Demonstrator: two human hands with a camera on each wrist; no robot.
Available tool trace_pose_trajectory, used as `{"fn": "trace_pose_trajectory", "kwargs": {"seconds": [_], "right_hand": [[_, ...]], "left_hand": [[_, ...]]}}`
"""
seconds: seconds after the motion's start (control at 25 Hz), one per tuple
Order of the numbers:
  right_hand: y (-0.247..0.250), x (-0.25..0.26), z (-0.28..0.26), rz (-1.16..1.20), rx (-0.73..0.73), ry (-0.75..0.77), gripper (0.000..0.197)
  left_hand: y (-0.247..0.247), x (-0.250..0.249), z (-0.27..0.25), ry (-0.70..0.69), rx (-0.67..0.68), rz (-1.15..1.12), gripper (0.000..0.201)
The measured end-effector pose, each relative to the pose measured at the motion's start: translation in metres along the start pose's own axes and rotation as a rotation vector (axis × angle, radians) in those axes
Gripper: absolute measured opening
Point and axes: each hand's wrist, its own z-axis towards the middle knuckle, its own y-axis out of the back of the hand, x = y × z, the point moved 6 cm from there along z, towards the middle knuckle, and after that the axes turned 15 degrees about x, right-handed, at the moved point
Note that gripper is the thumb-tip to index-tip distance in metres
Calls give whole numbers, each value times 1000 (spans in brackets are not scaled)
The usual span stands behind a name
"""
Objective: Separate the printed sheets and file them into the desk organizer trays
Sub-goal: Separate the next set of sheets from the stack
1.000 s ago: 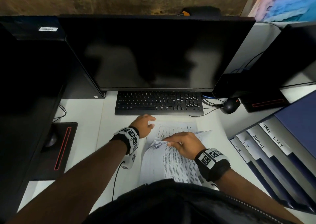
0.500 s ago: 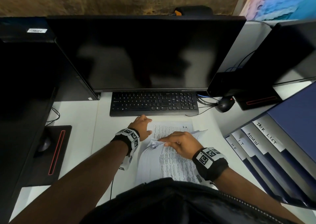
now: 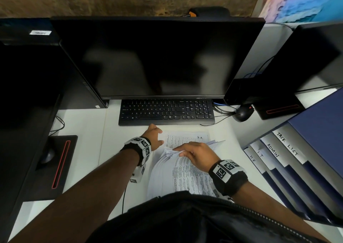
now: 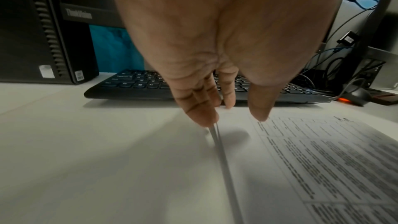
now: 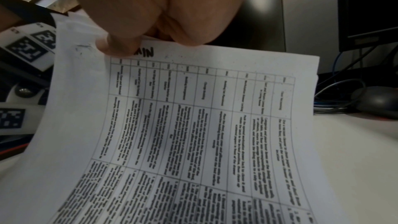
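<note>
The right hand (image 3: pixel 196 154) pinches the lifted corner of a printed sheet (image 5: pixel 193 134) covered in a table grid, thumb over handwriting ending "MIN". The left hand (image 3: pixel 154 136) lies with fingers (image 4: pixel 202 108) nearly straight, tips pressing the stack's (image 3: pixel 185 176) edge on the white table (image 3: pixel 89 131) before the keyboard (image 3: pixel 167 111). A lower sheet reads "H.R.". The organizer trays (image 3: pixel 289 159) at right read HR, IT, ADMIN, TASK LIST.

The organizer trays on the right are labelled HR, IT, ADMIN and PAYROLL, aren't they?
Not quite: the head view shows the organizer trays on the right labelled HR, IT, ADMIN and TASK LIST. No tab reads PAYROLL.
</note>
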Motion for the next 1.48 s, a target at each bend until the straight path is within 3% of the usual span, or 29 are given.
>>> {"fn": "trace_pose_trajectory", "kwargs": {"seconds": [0.24, 0.44, 0.56, 0.72, 0.84, 1.04, 1.16, 1.28, 1.36, 1.48], "right_hand": [[0, -4, 0, -13, 10, -20, 35], [0, -8, 0, 6, 12, -22, 31], [-1, -8, 2, 19, 11, -11, 24], [-4, -11, 8, 47, 13, -18, 27], [-5, -11, 13, 16, -22, 19, 23], [-10, -16, 15, -7, -6, 9, 21], [-8, -16, 13, 29, 19, -23, 19], [-5, -14, 10, 16, -5, -4, 19], [-6, -11, 8, 21, -14, 9, 20], [-7, -8, 5, 26, -27, 23, 23]], "left_hand": [[2, 1, -4, 49, -10, 130, 57], [10, -4, -8, 8, -98, 215, 25], [19, -14, -15, -109, -152, 34, 6], [16, -27, -31, -254, 28, -263, 13], [8, -33, -38, -336, 174, -230, 28], [6, -31, -44, -364, 268, -343, 12], [7, -27, -38, -322, 201, -411, 23], [11, -3, -21, -154, -14, -118, 35], [3, 8, -13, -24, 44, 41, 51], [-2, 9, -9, -8, 49, 67, 58]]}}
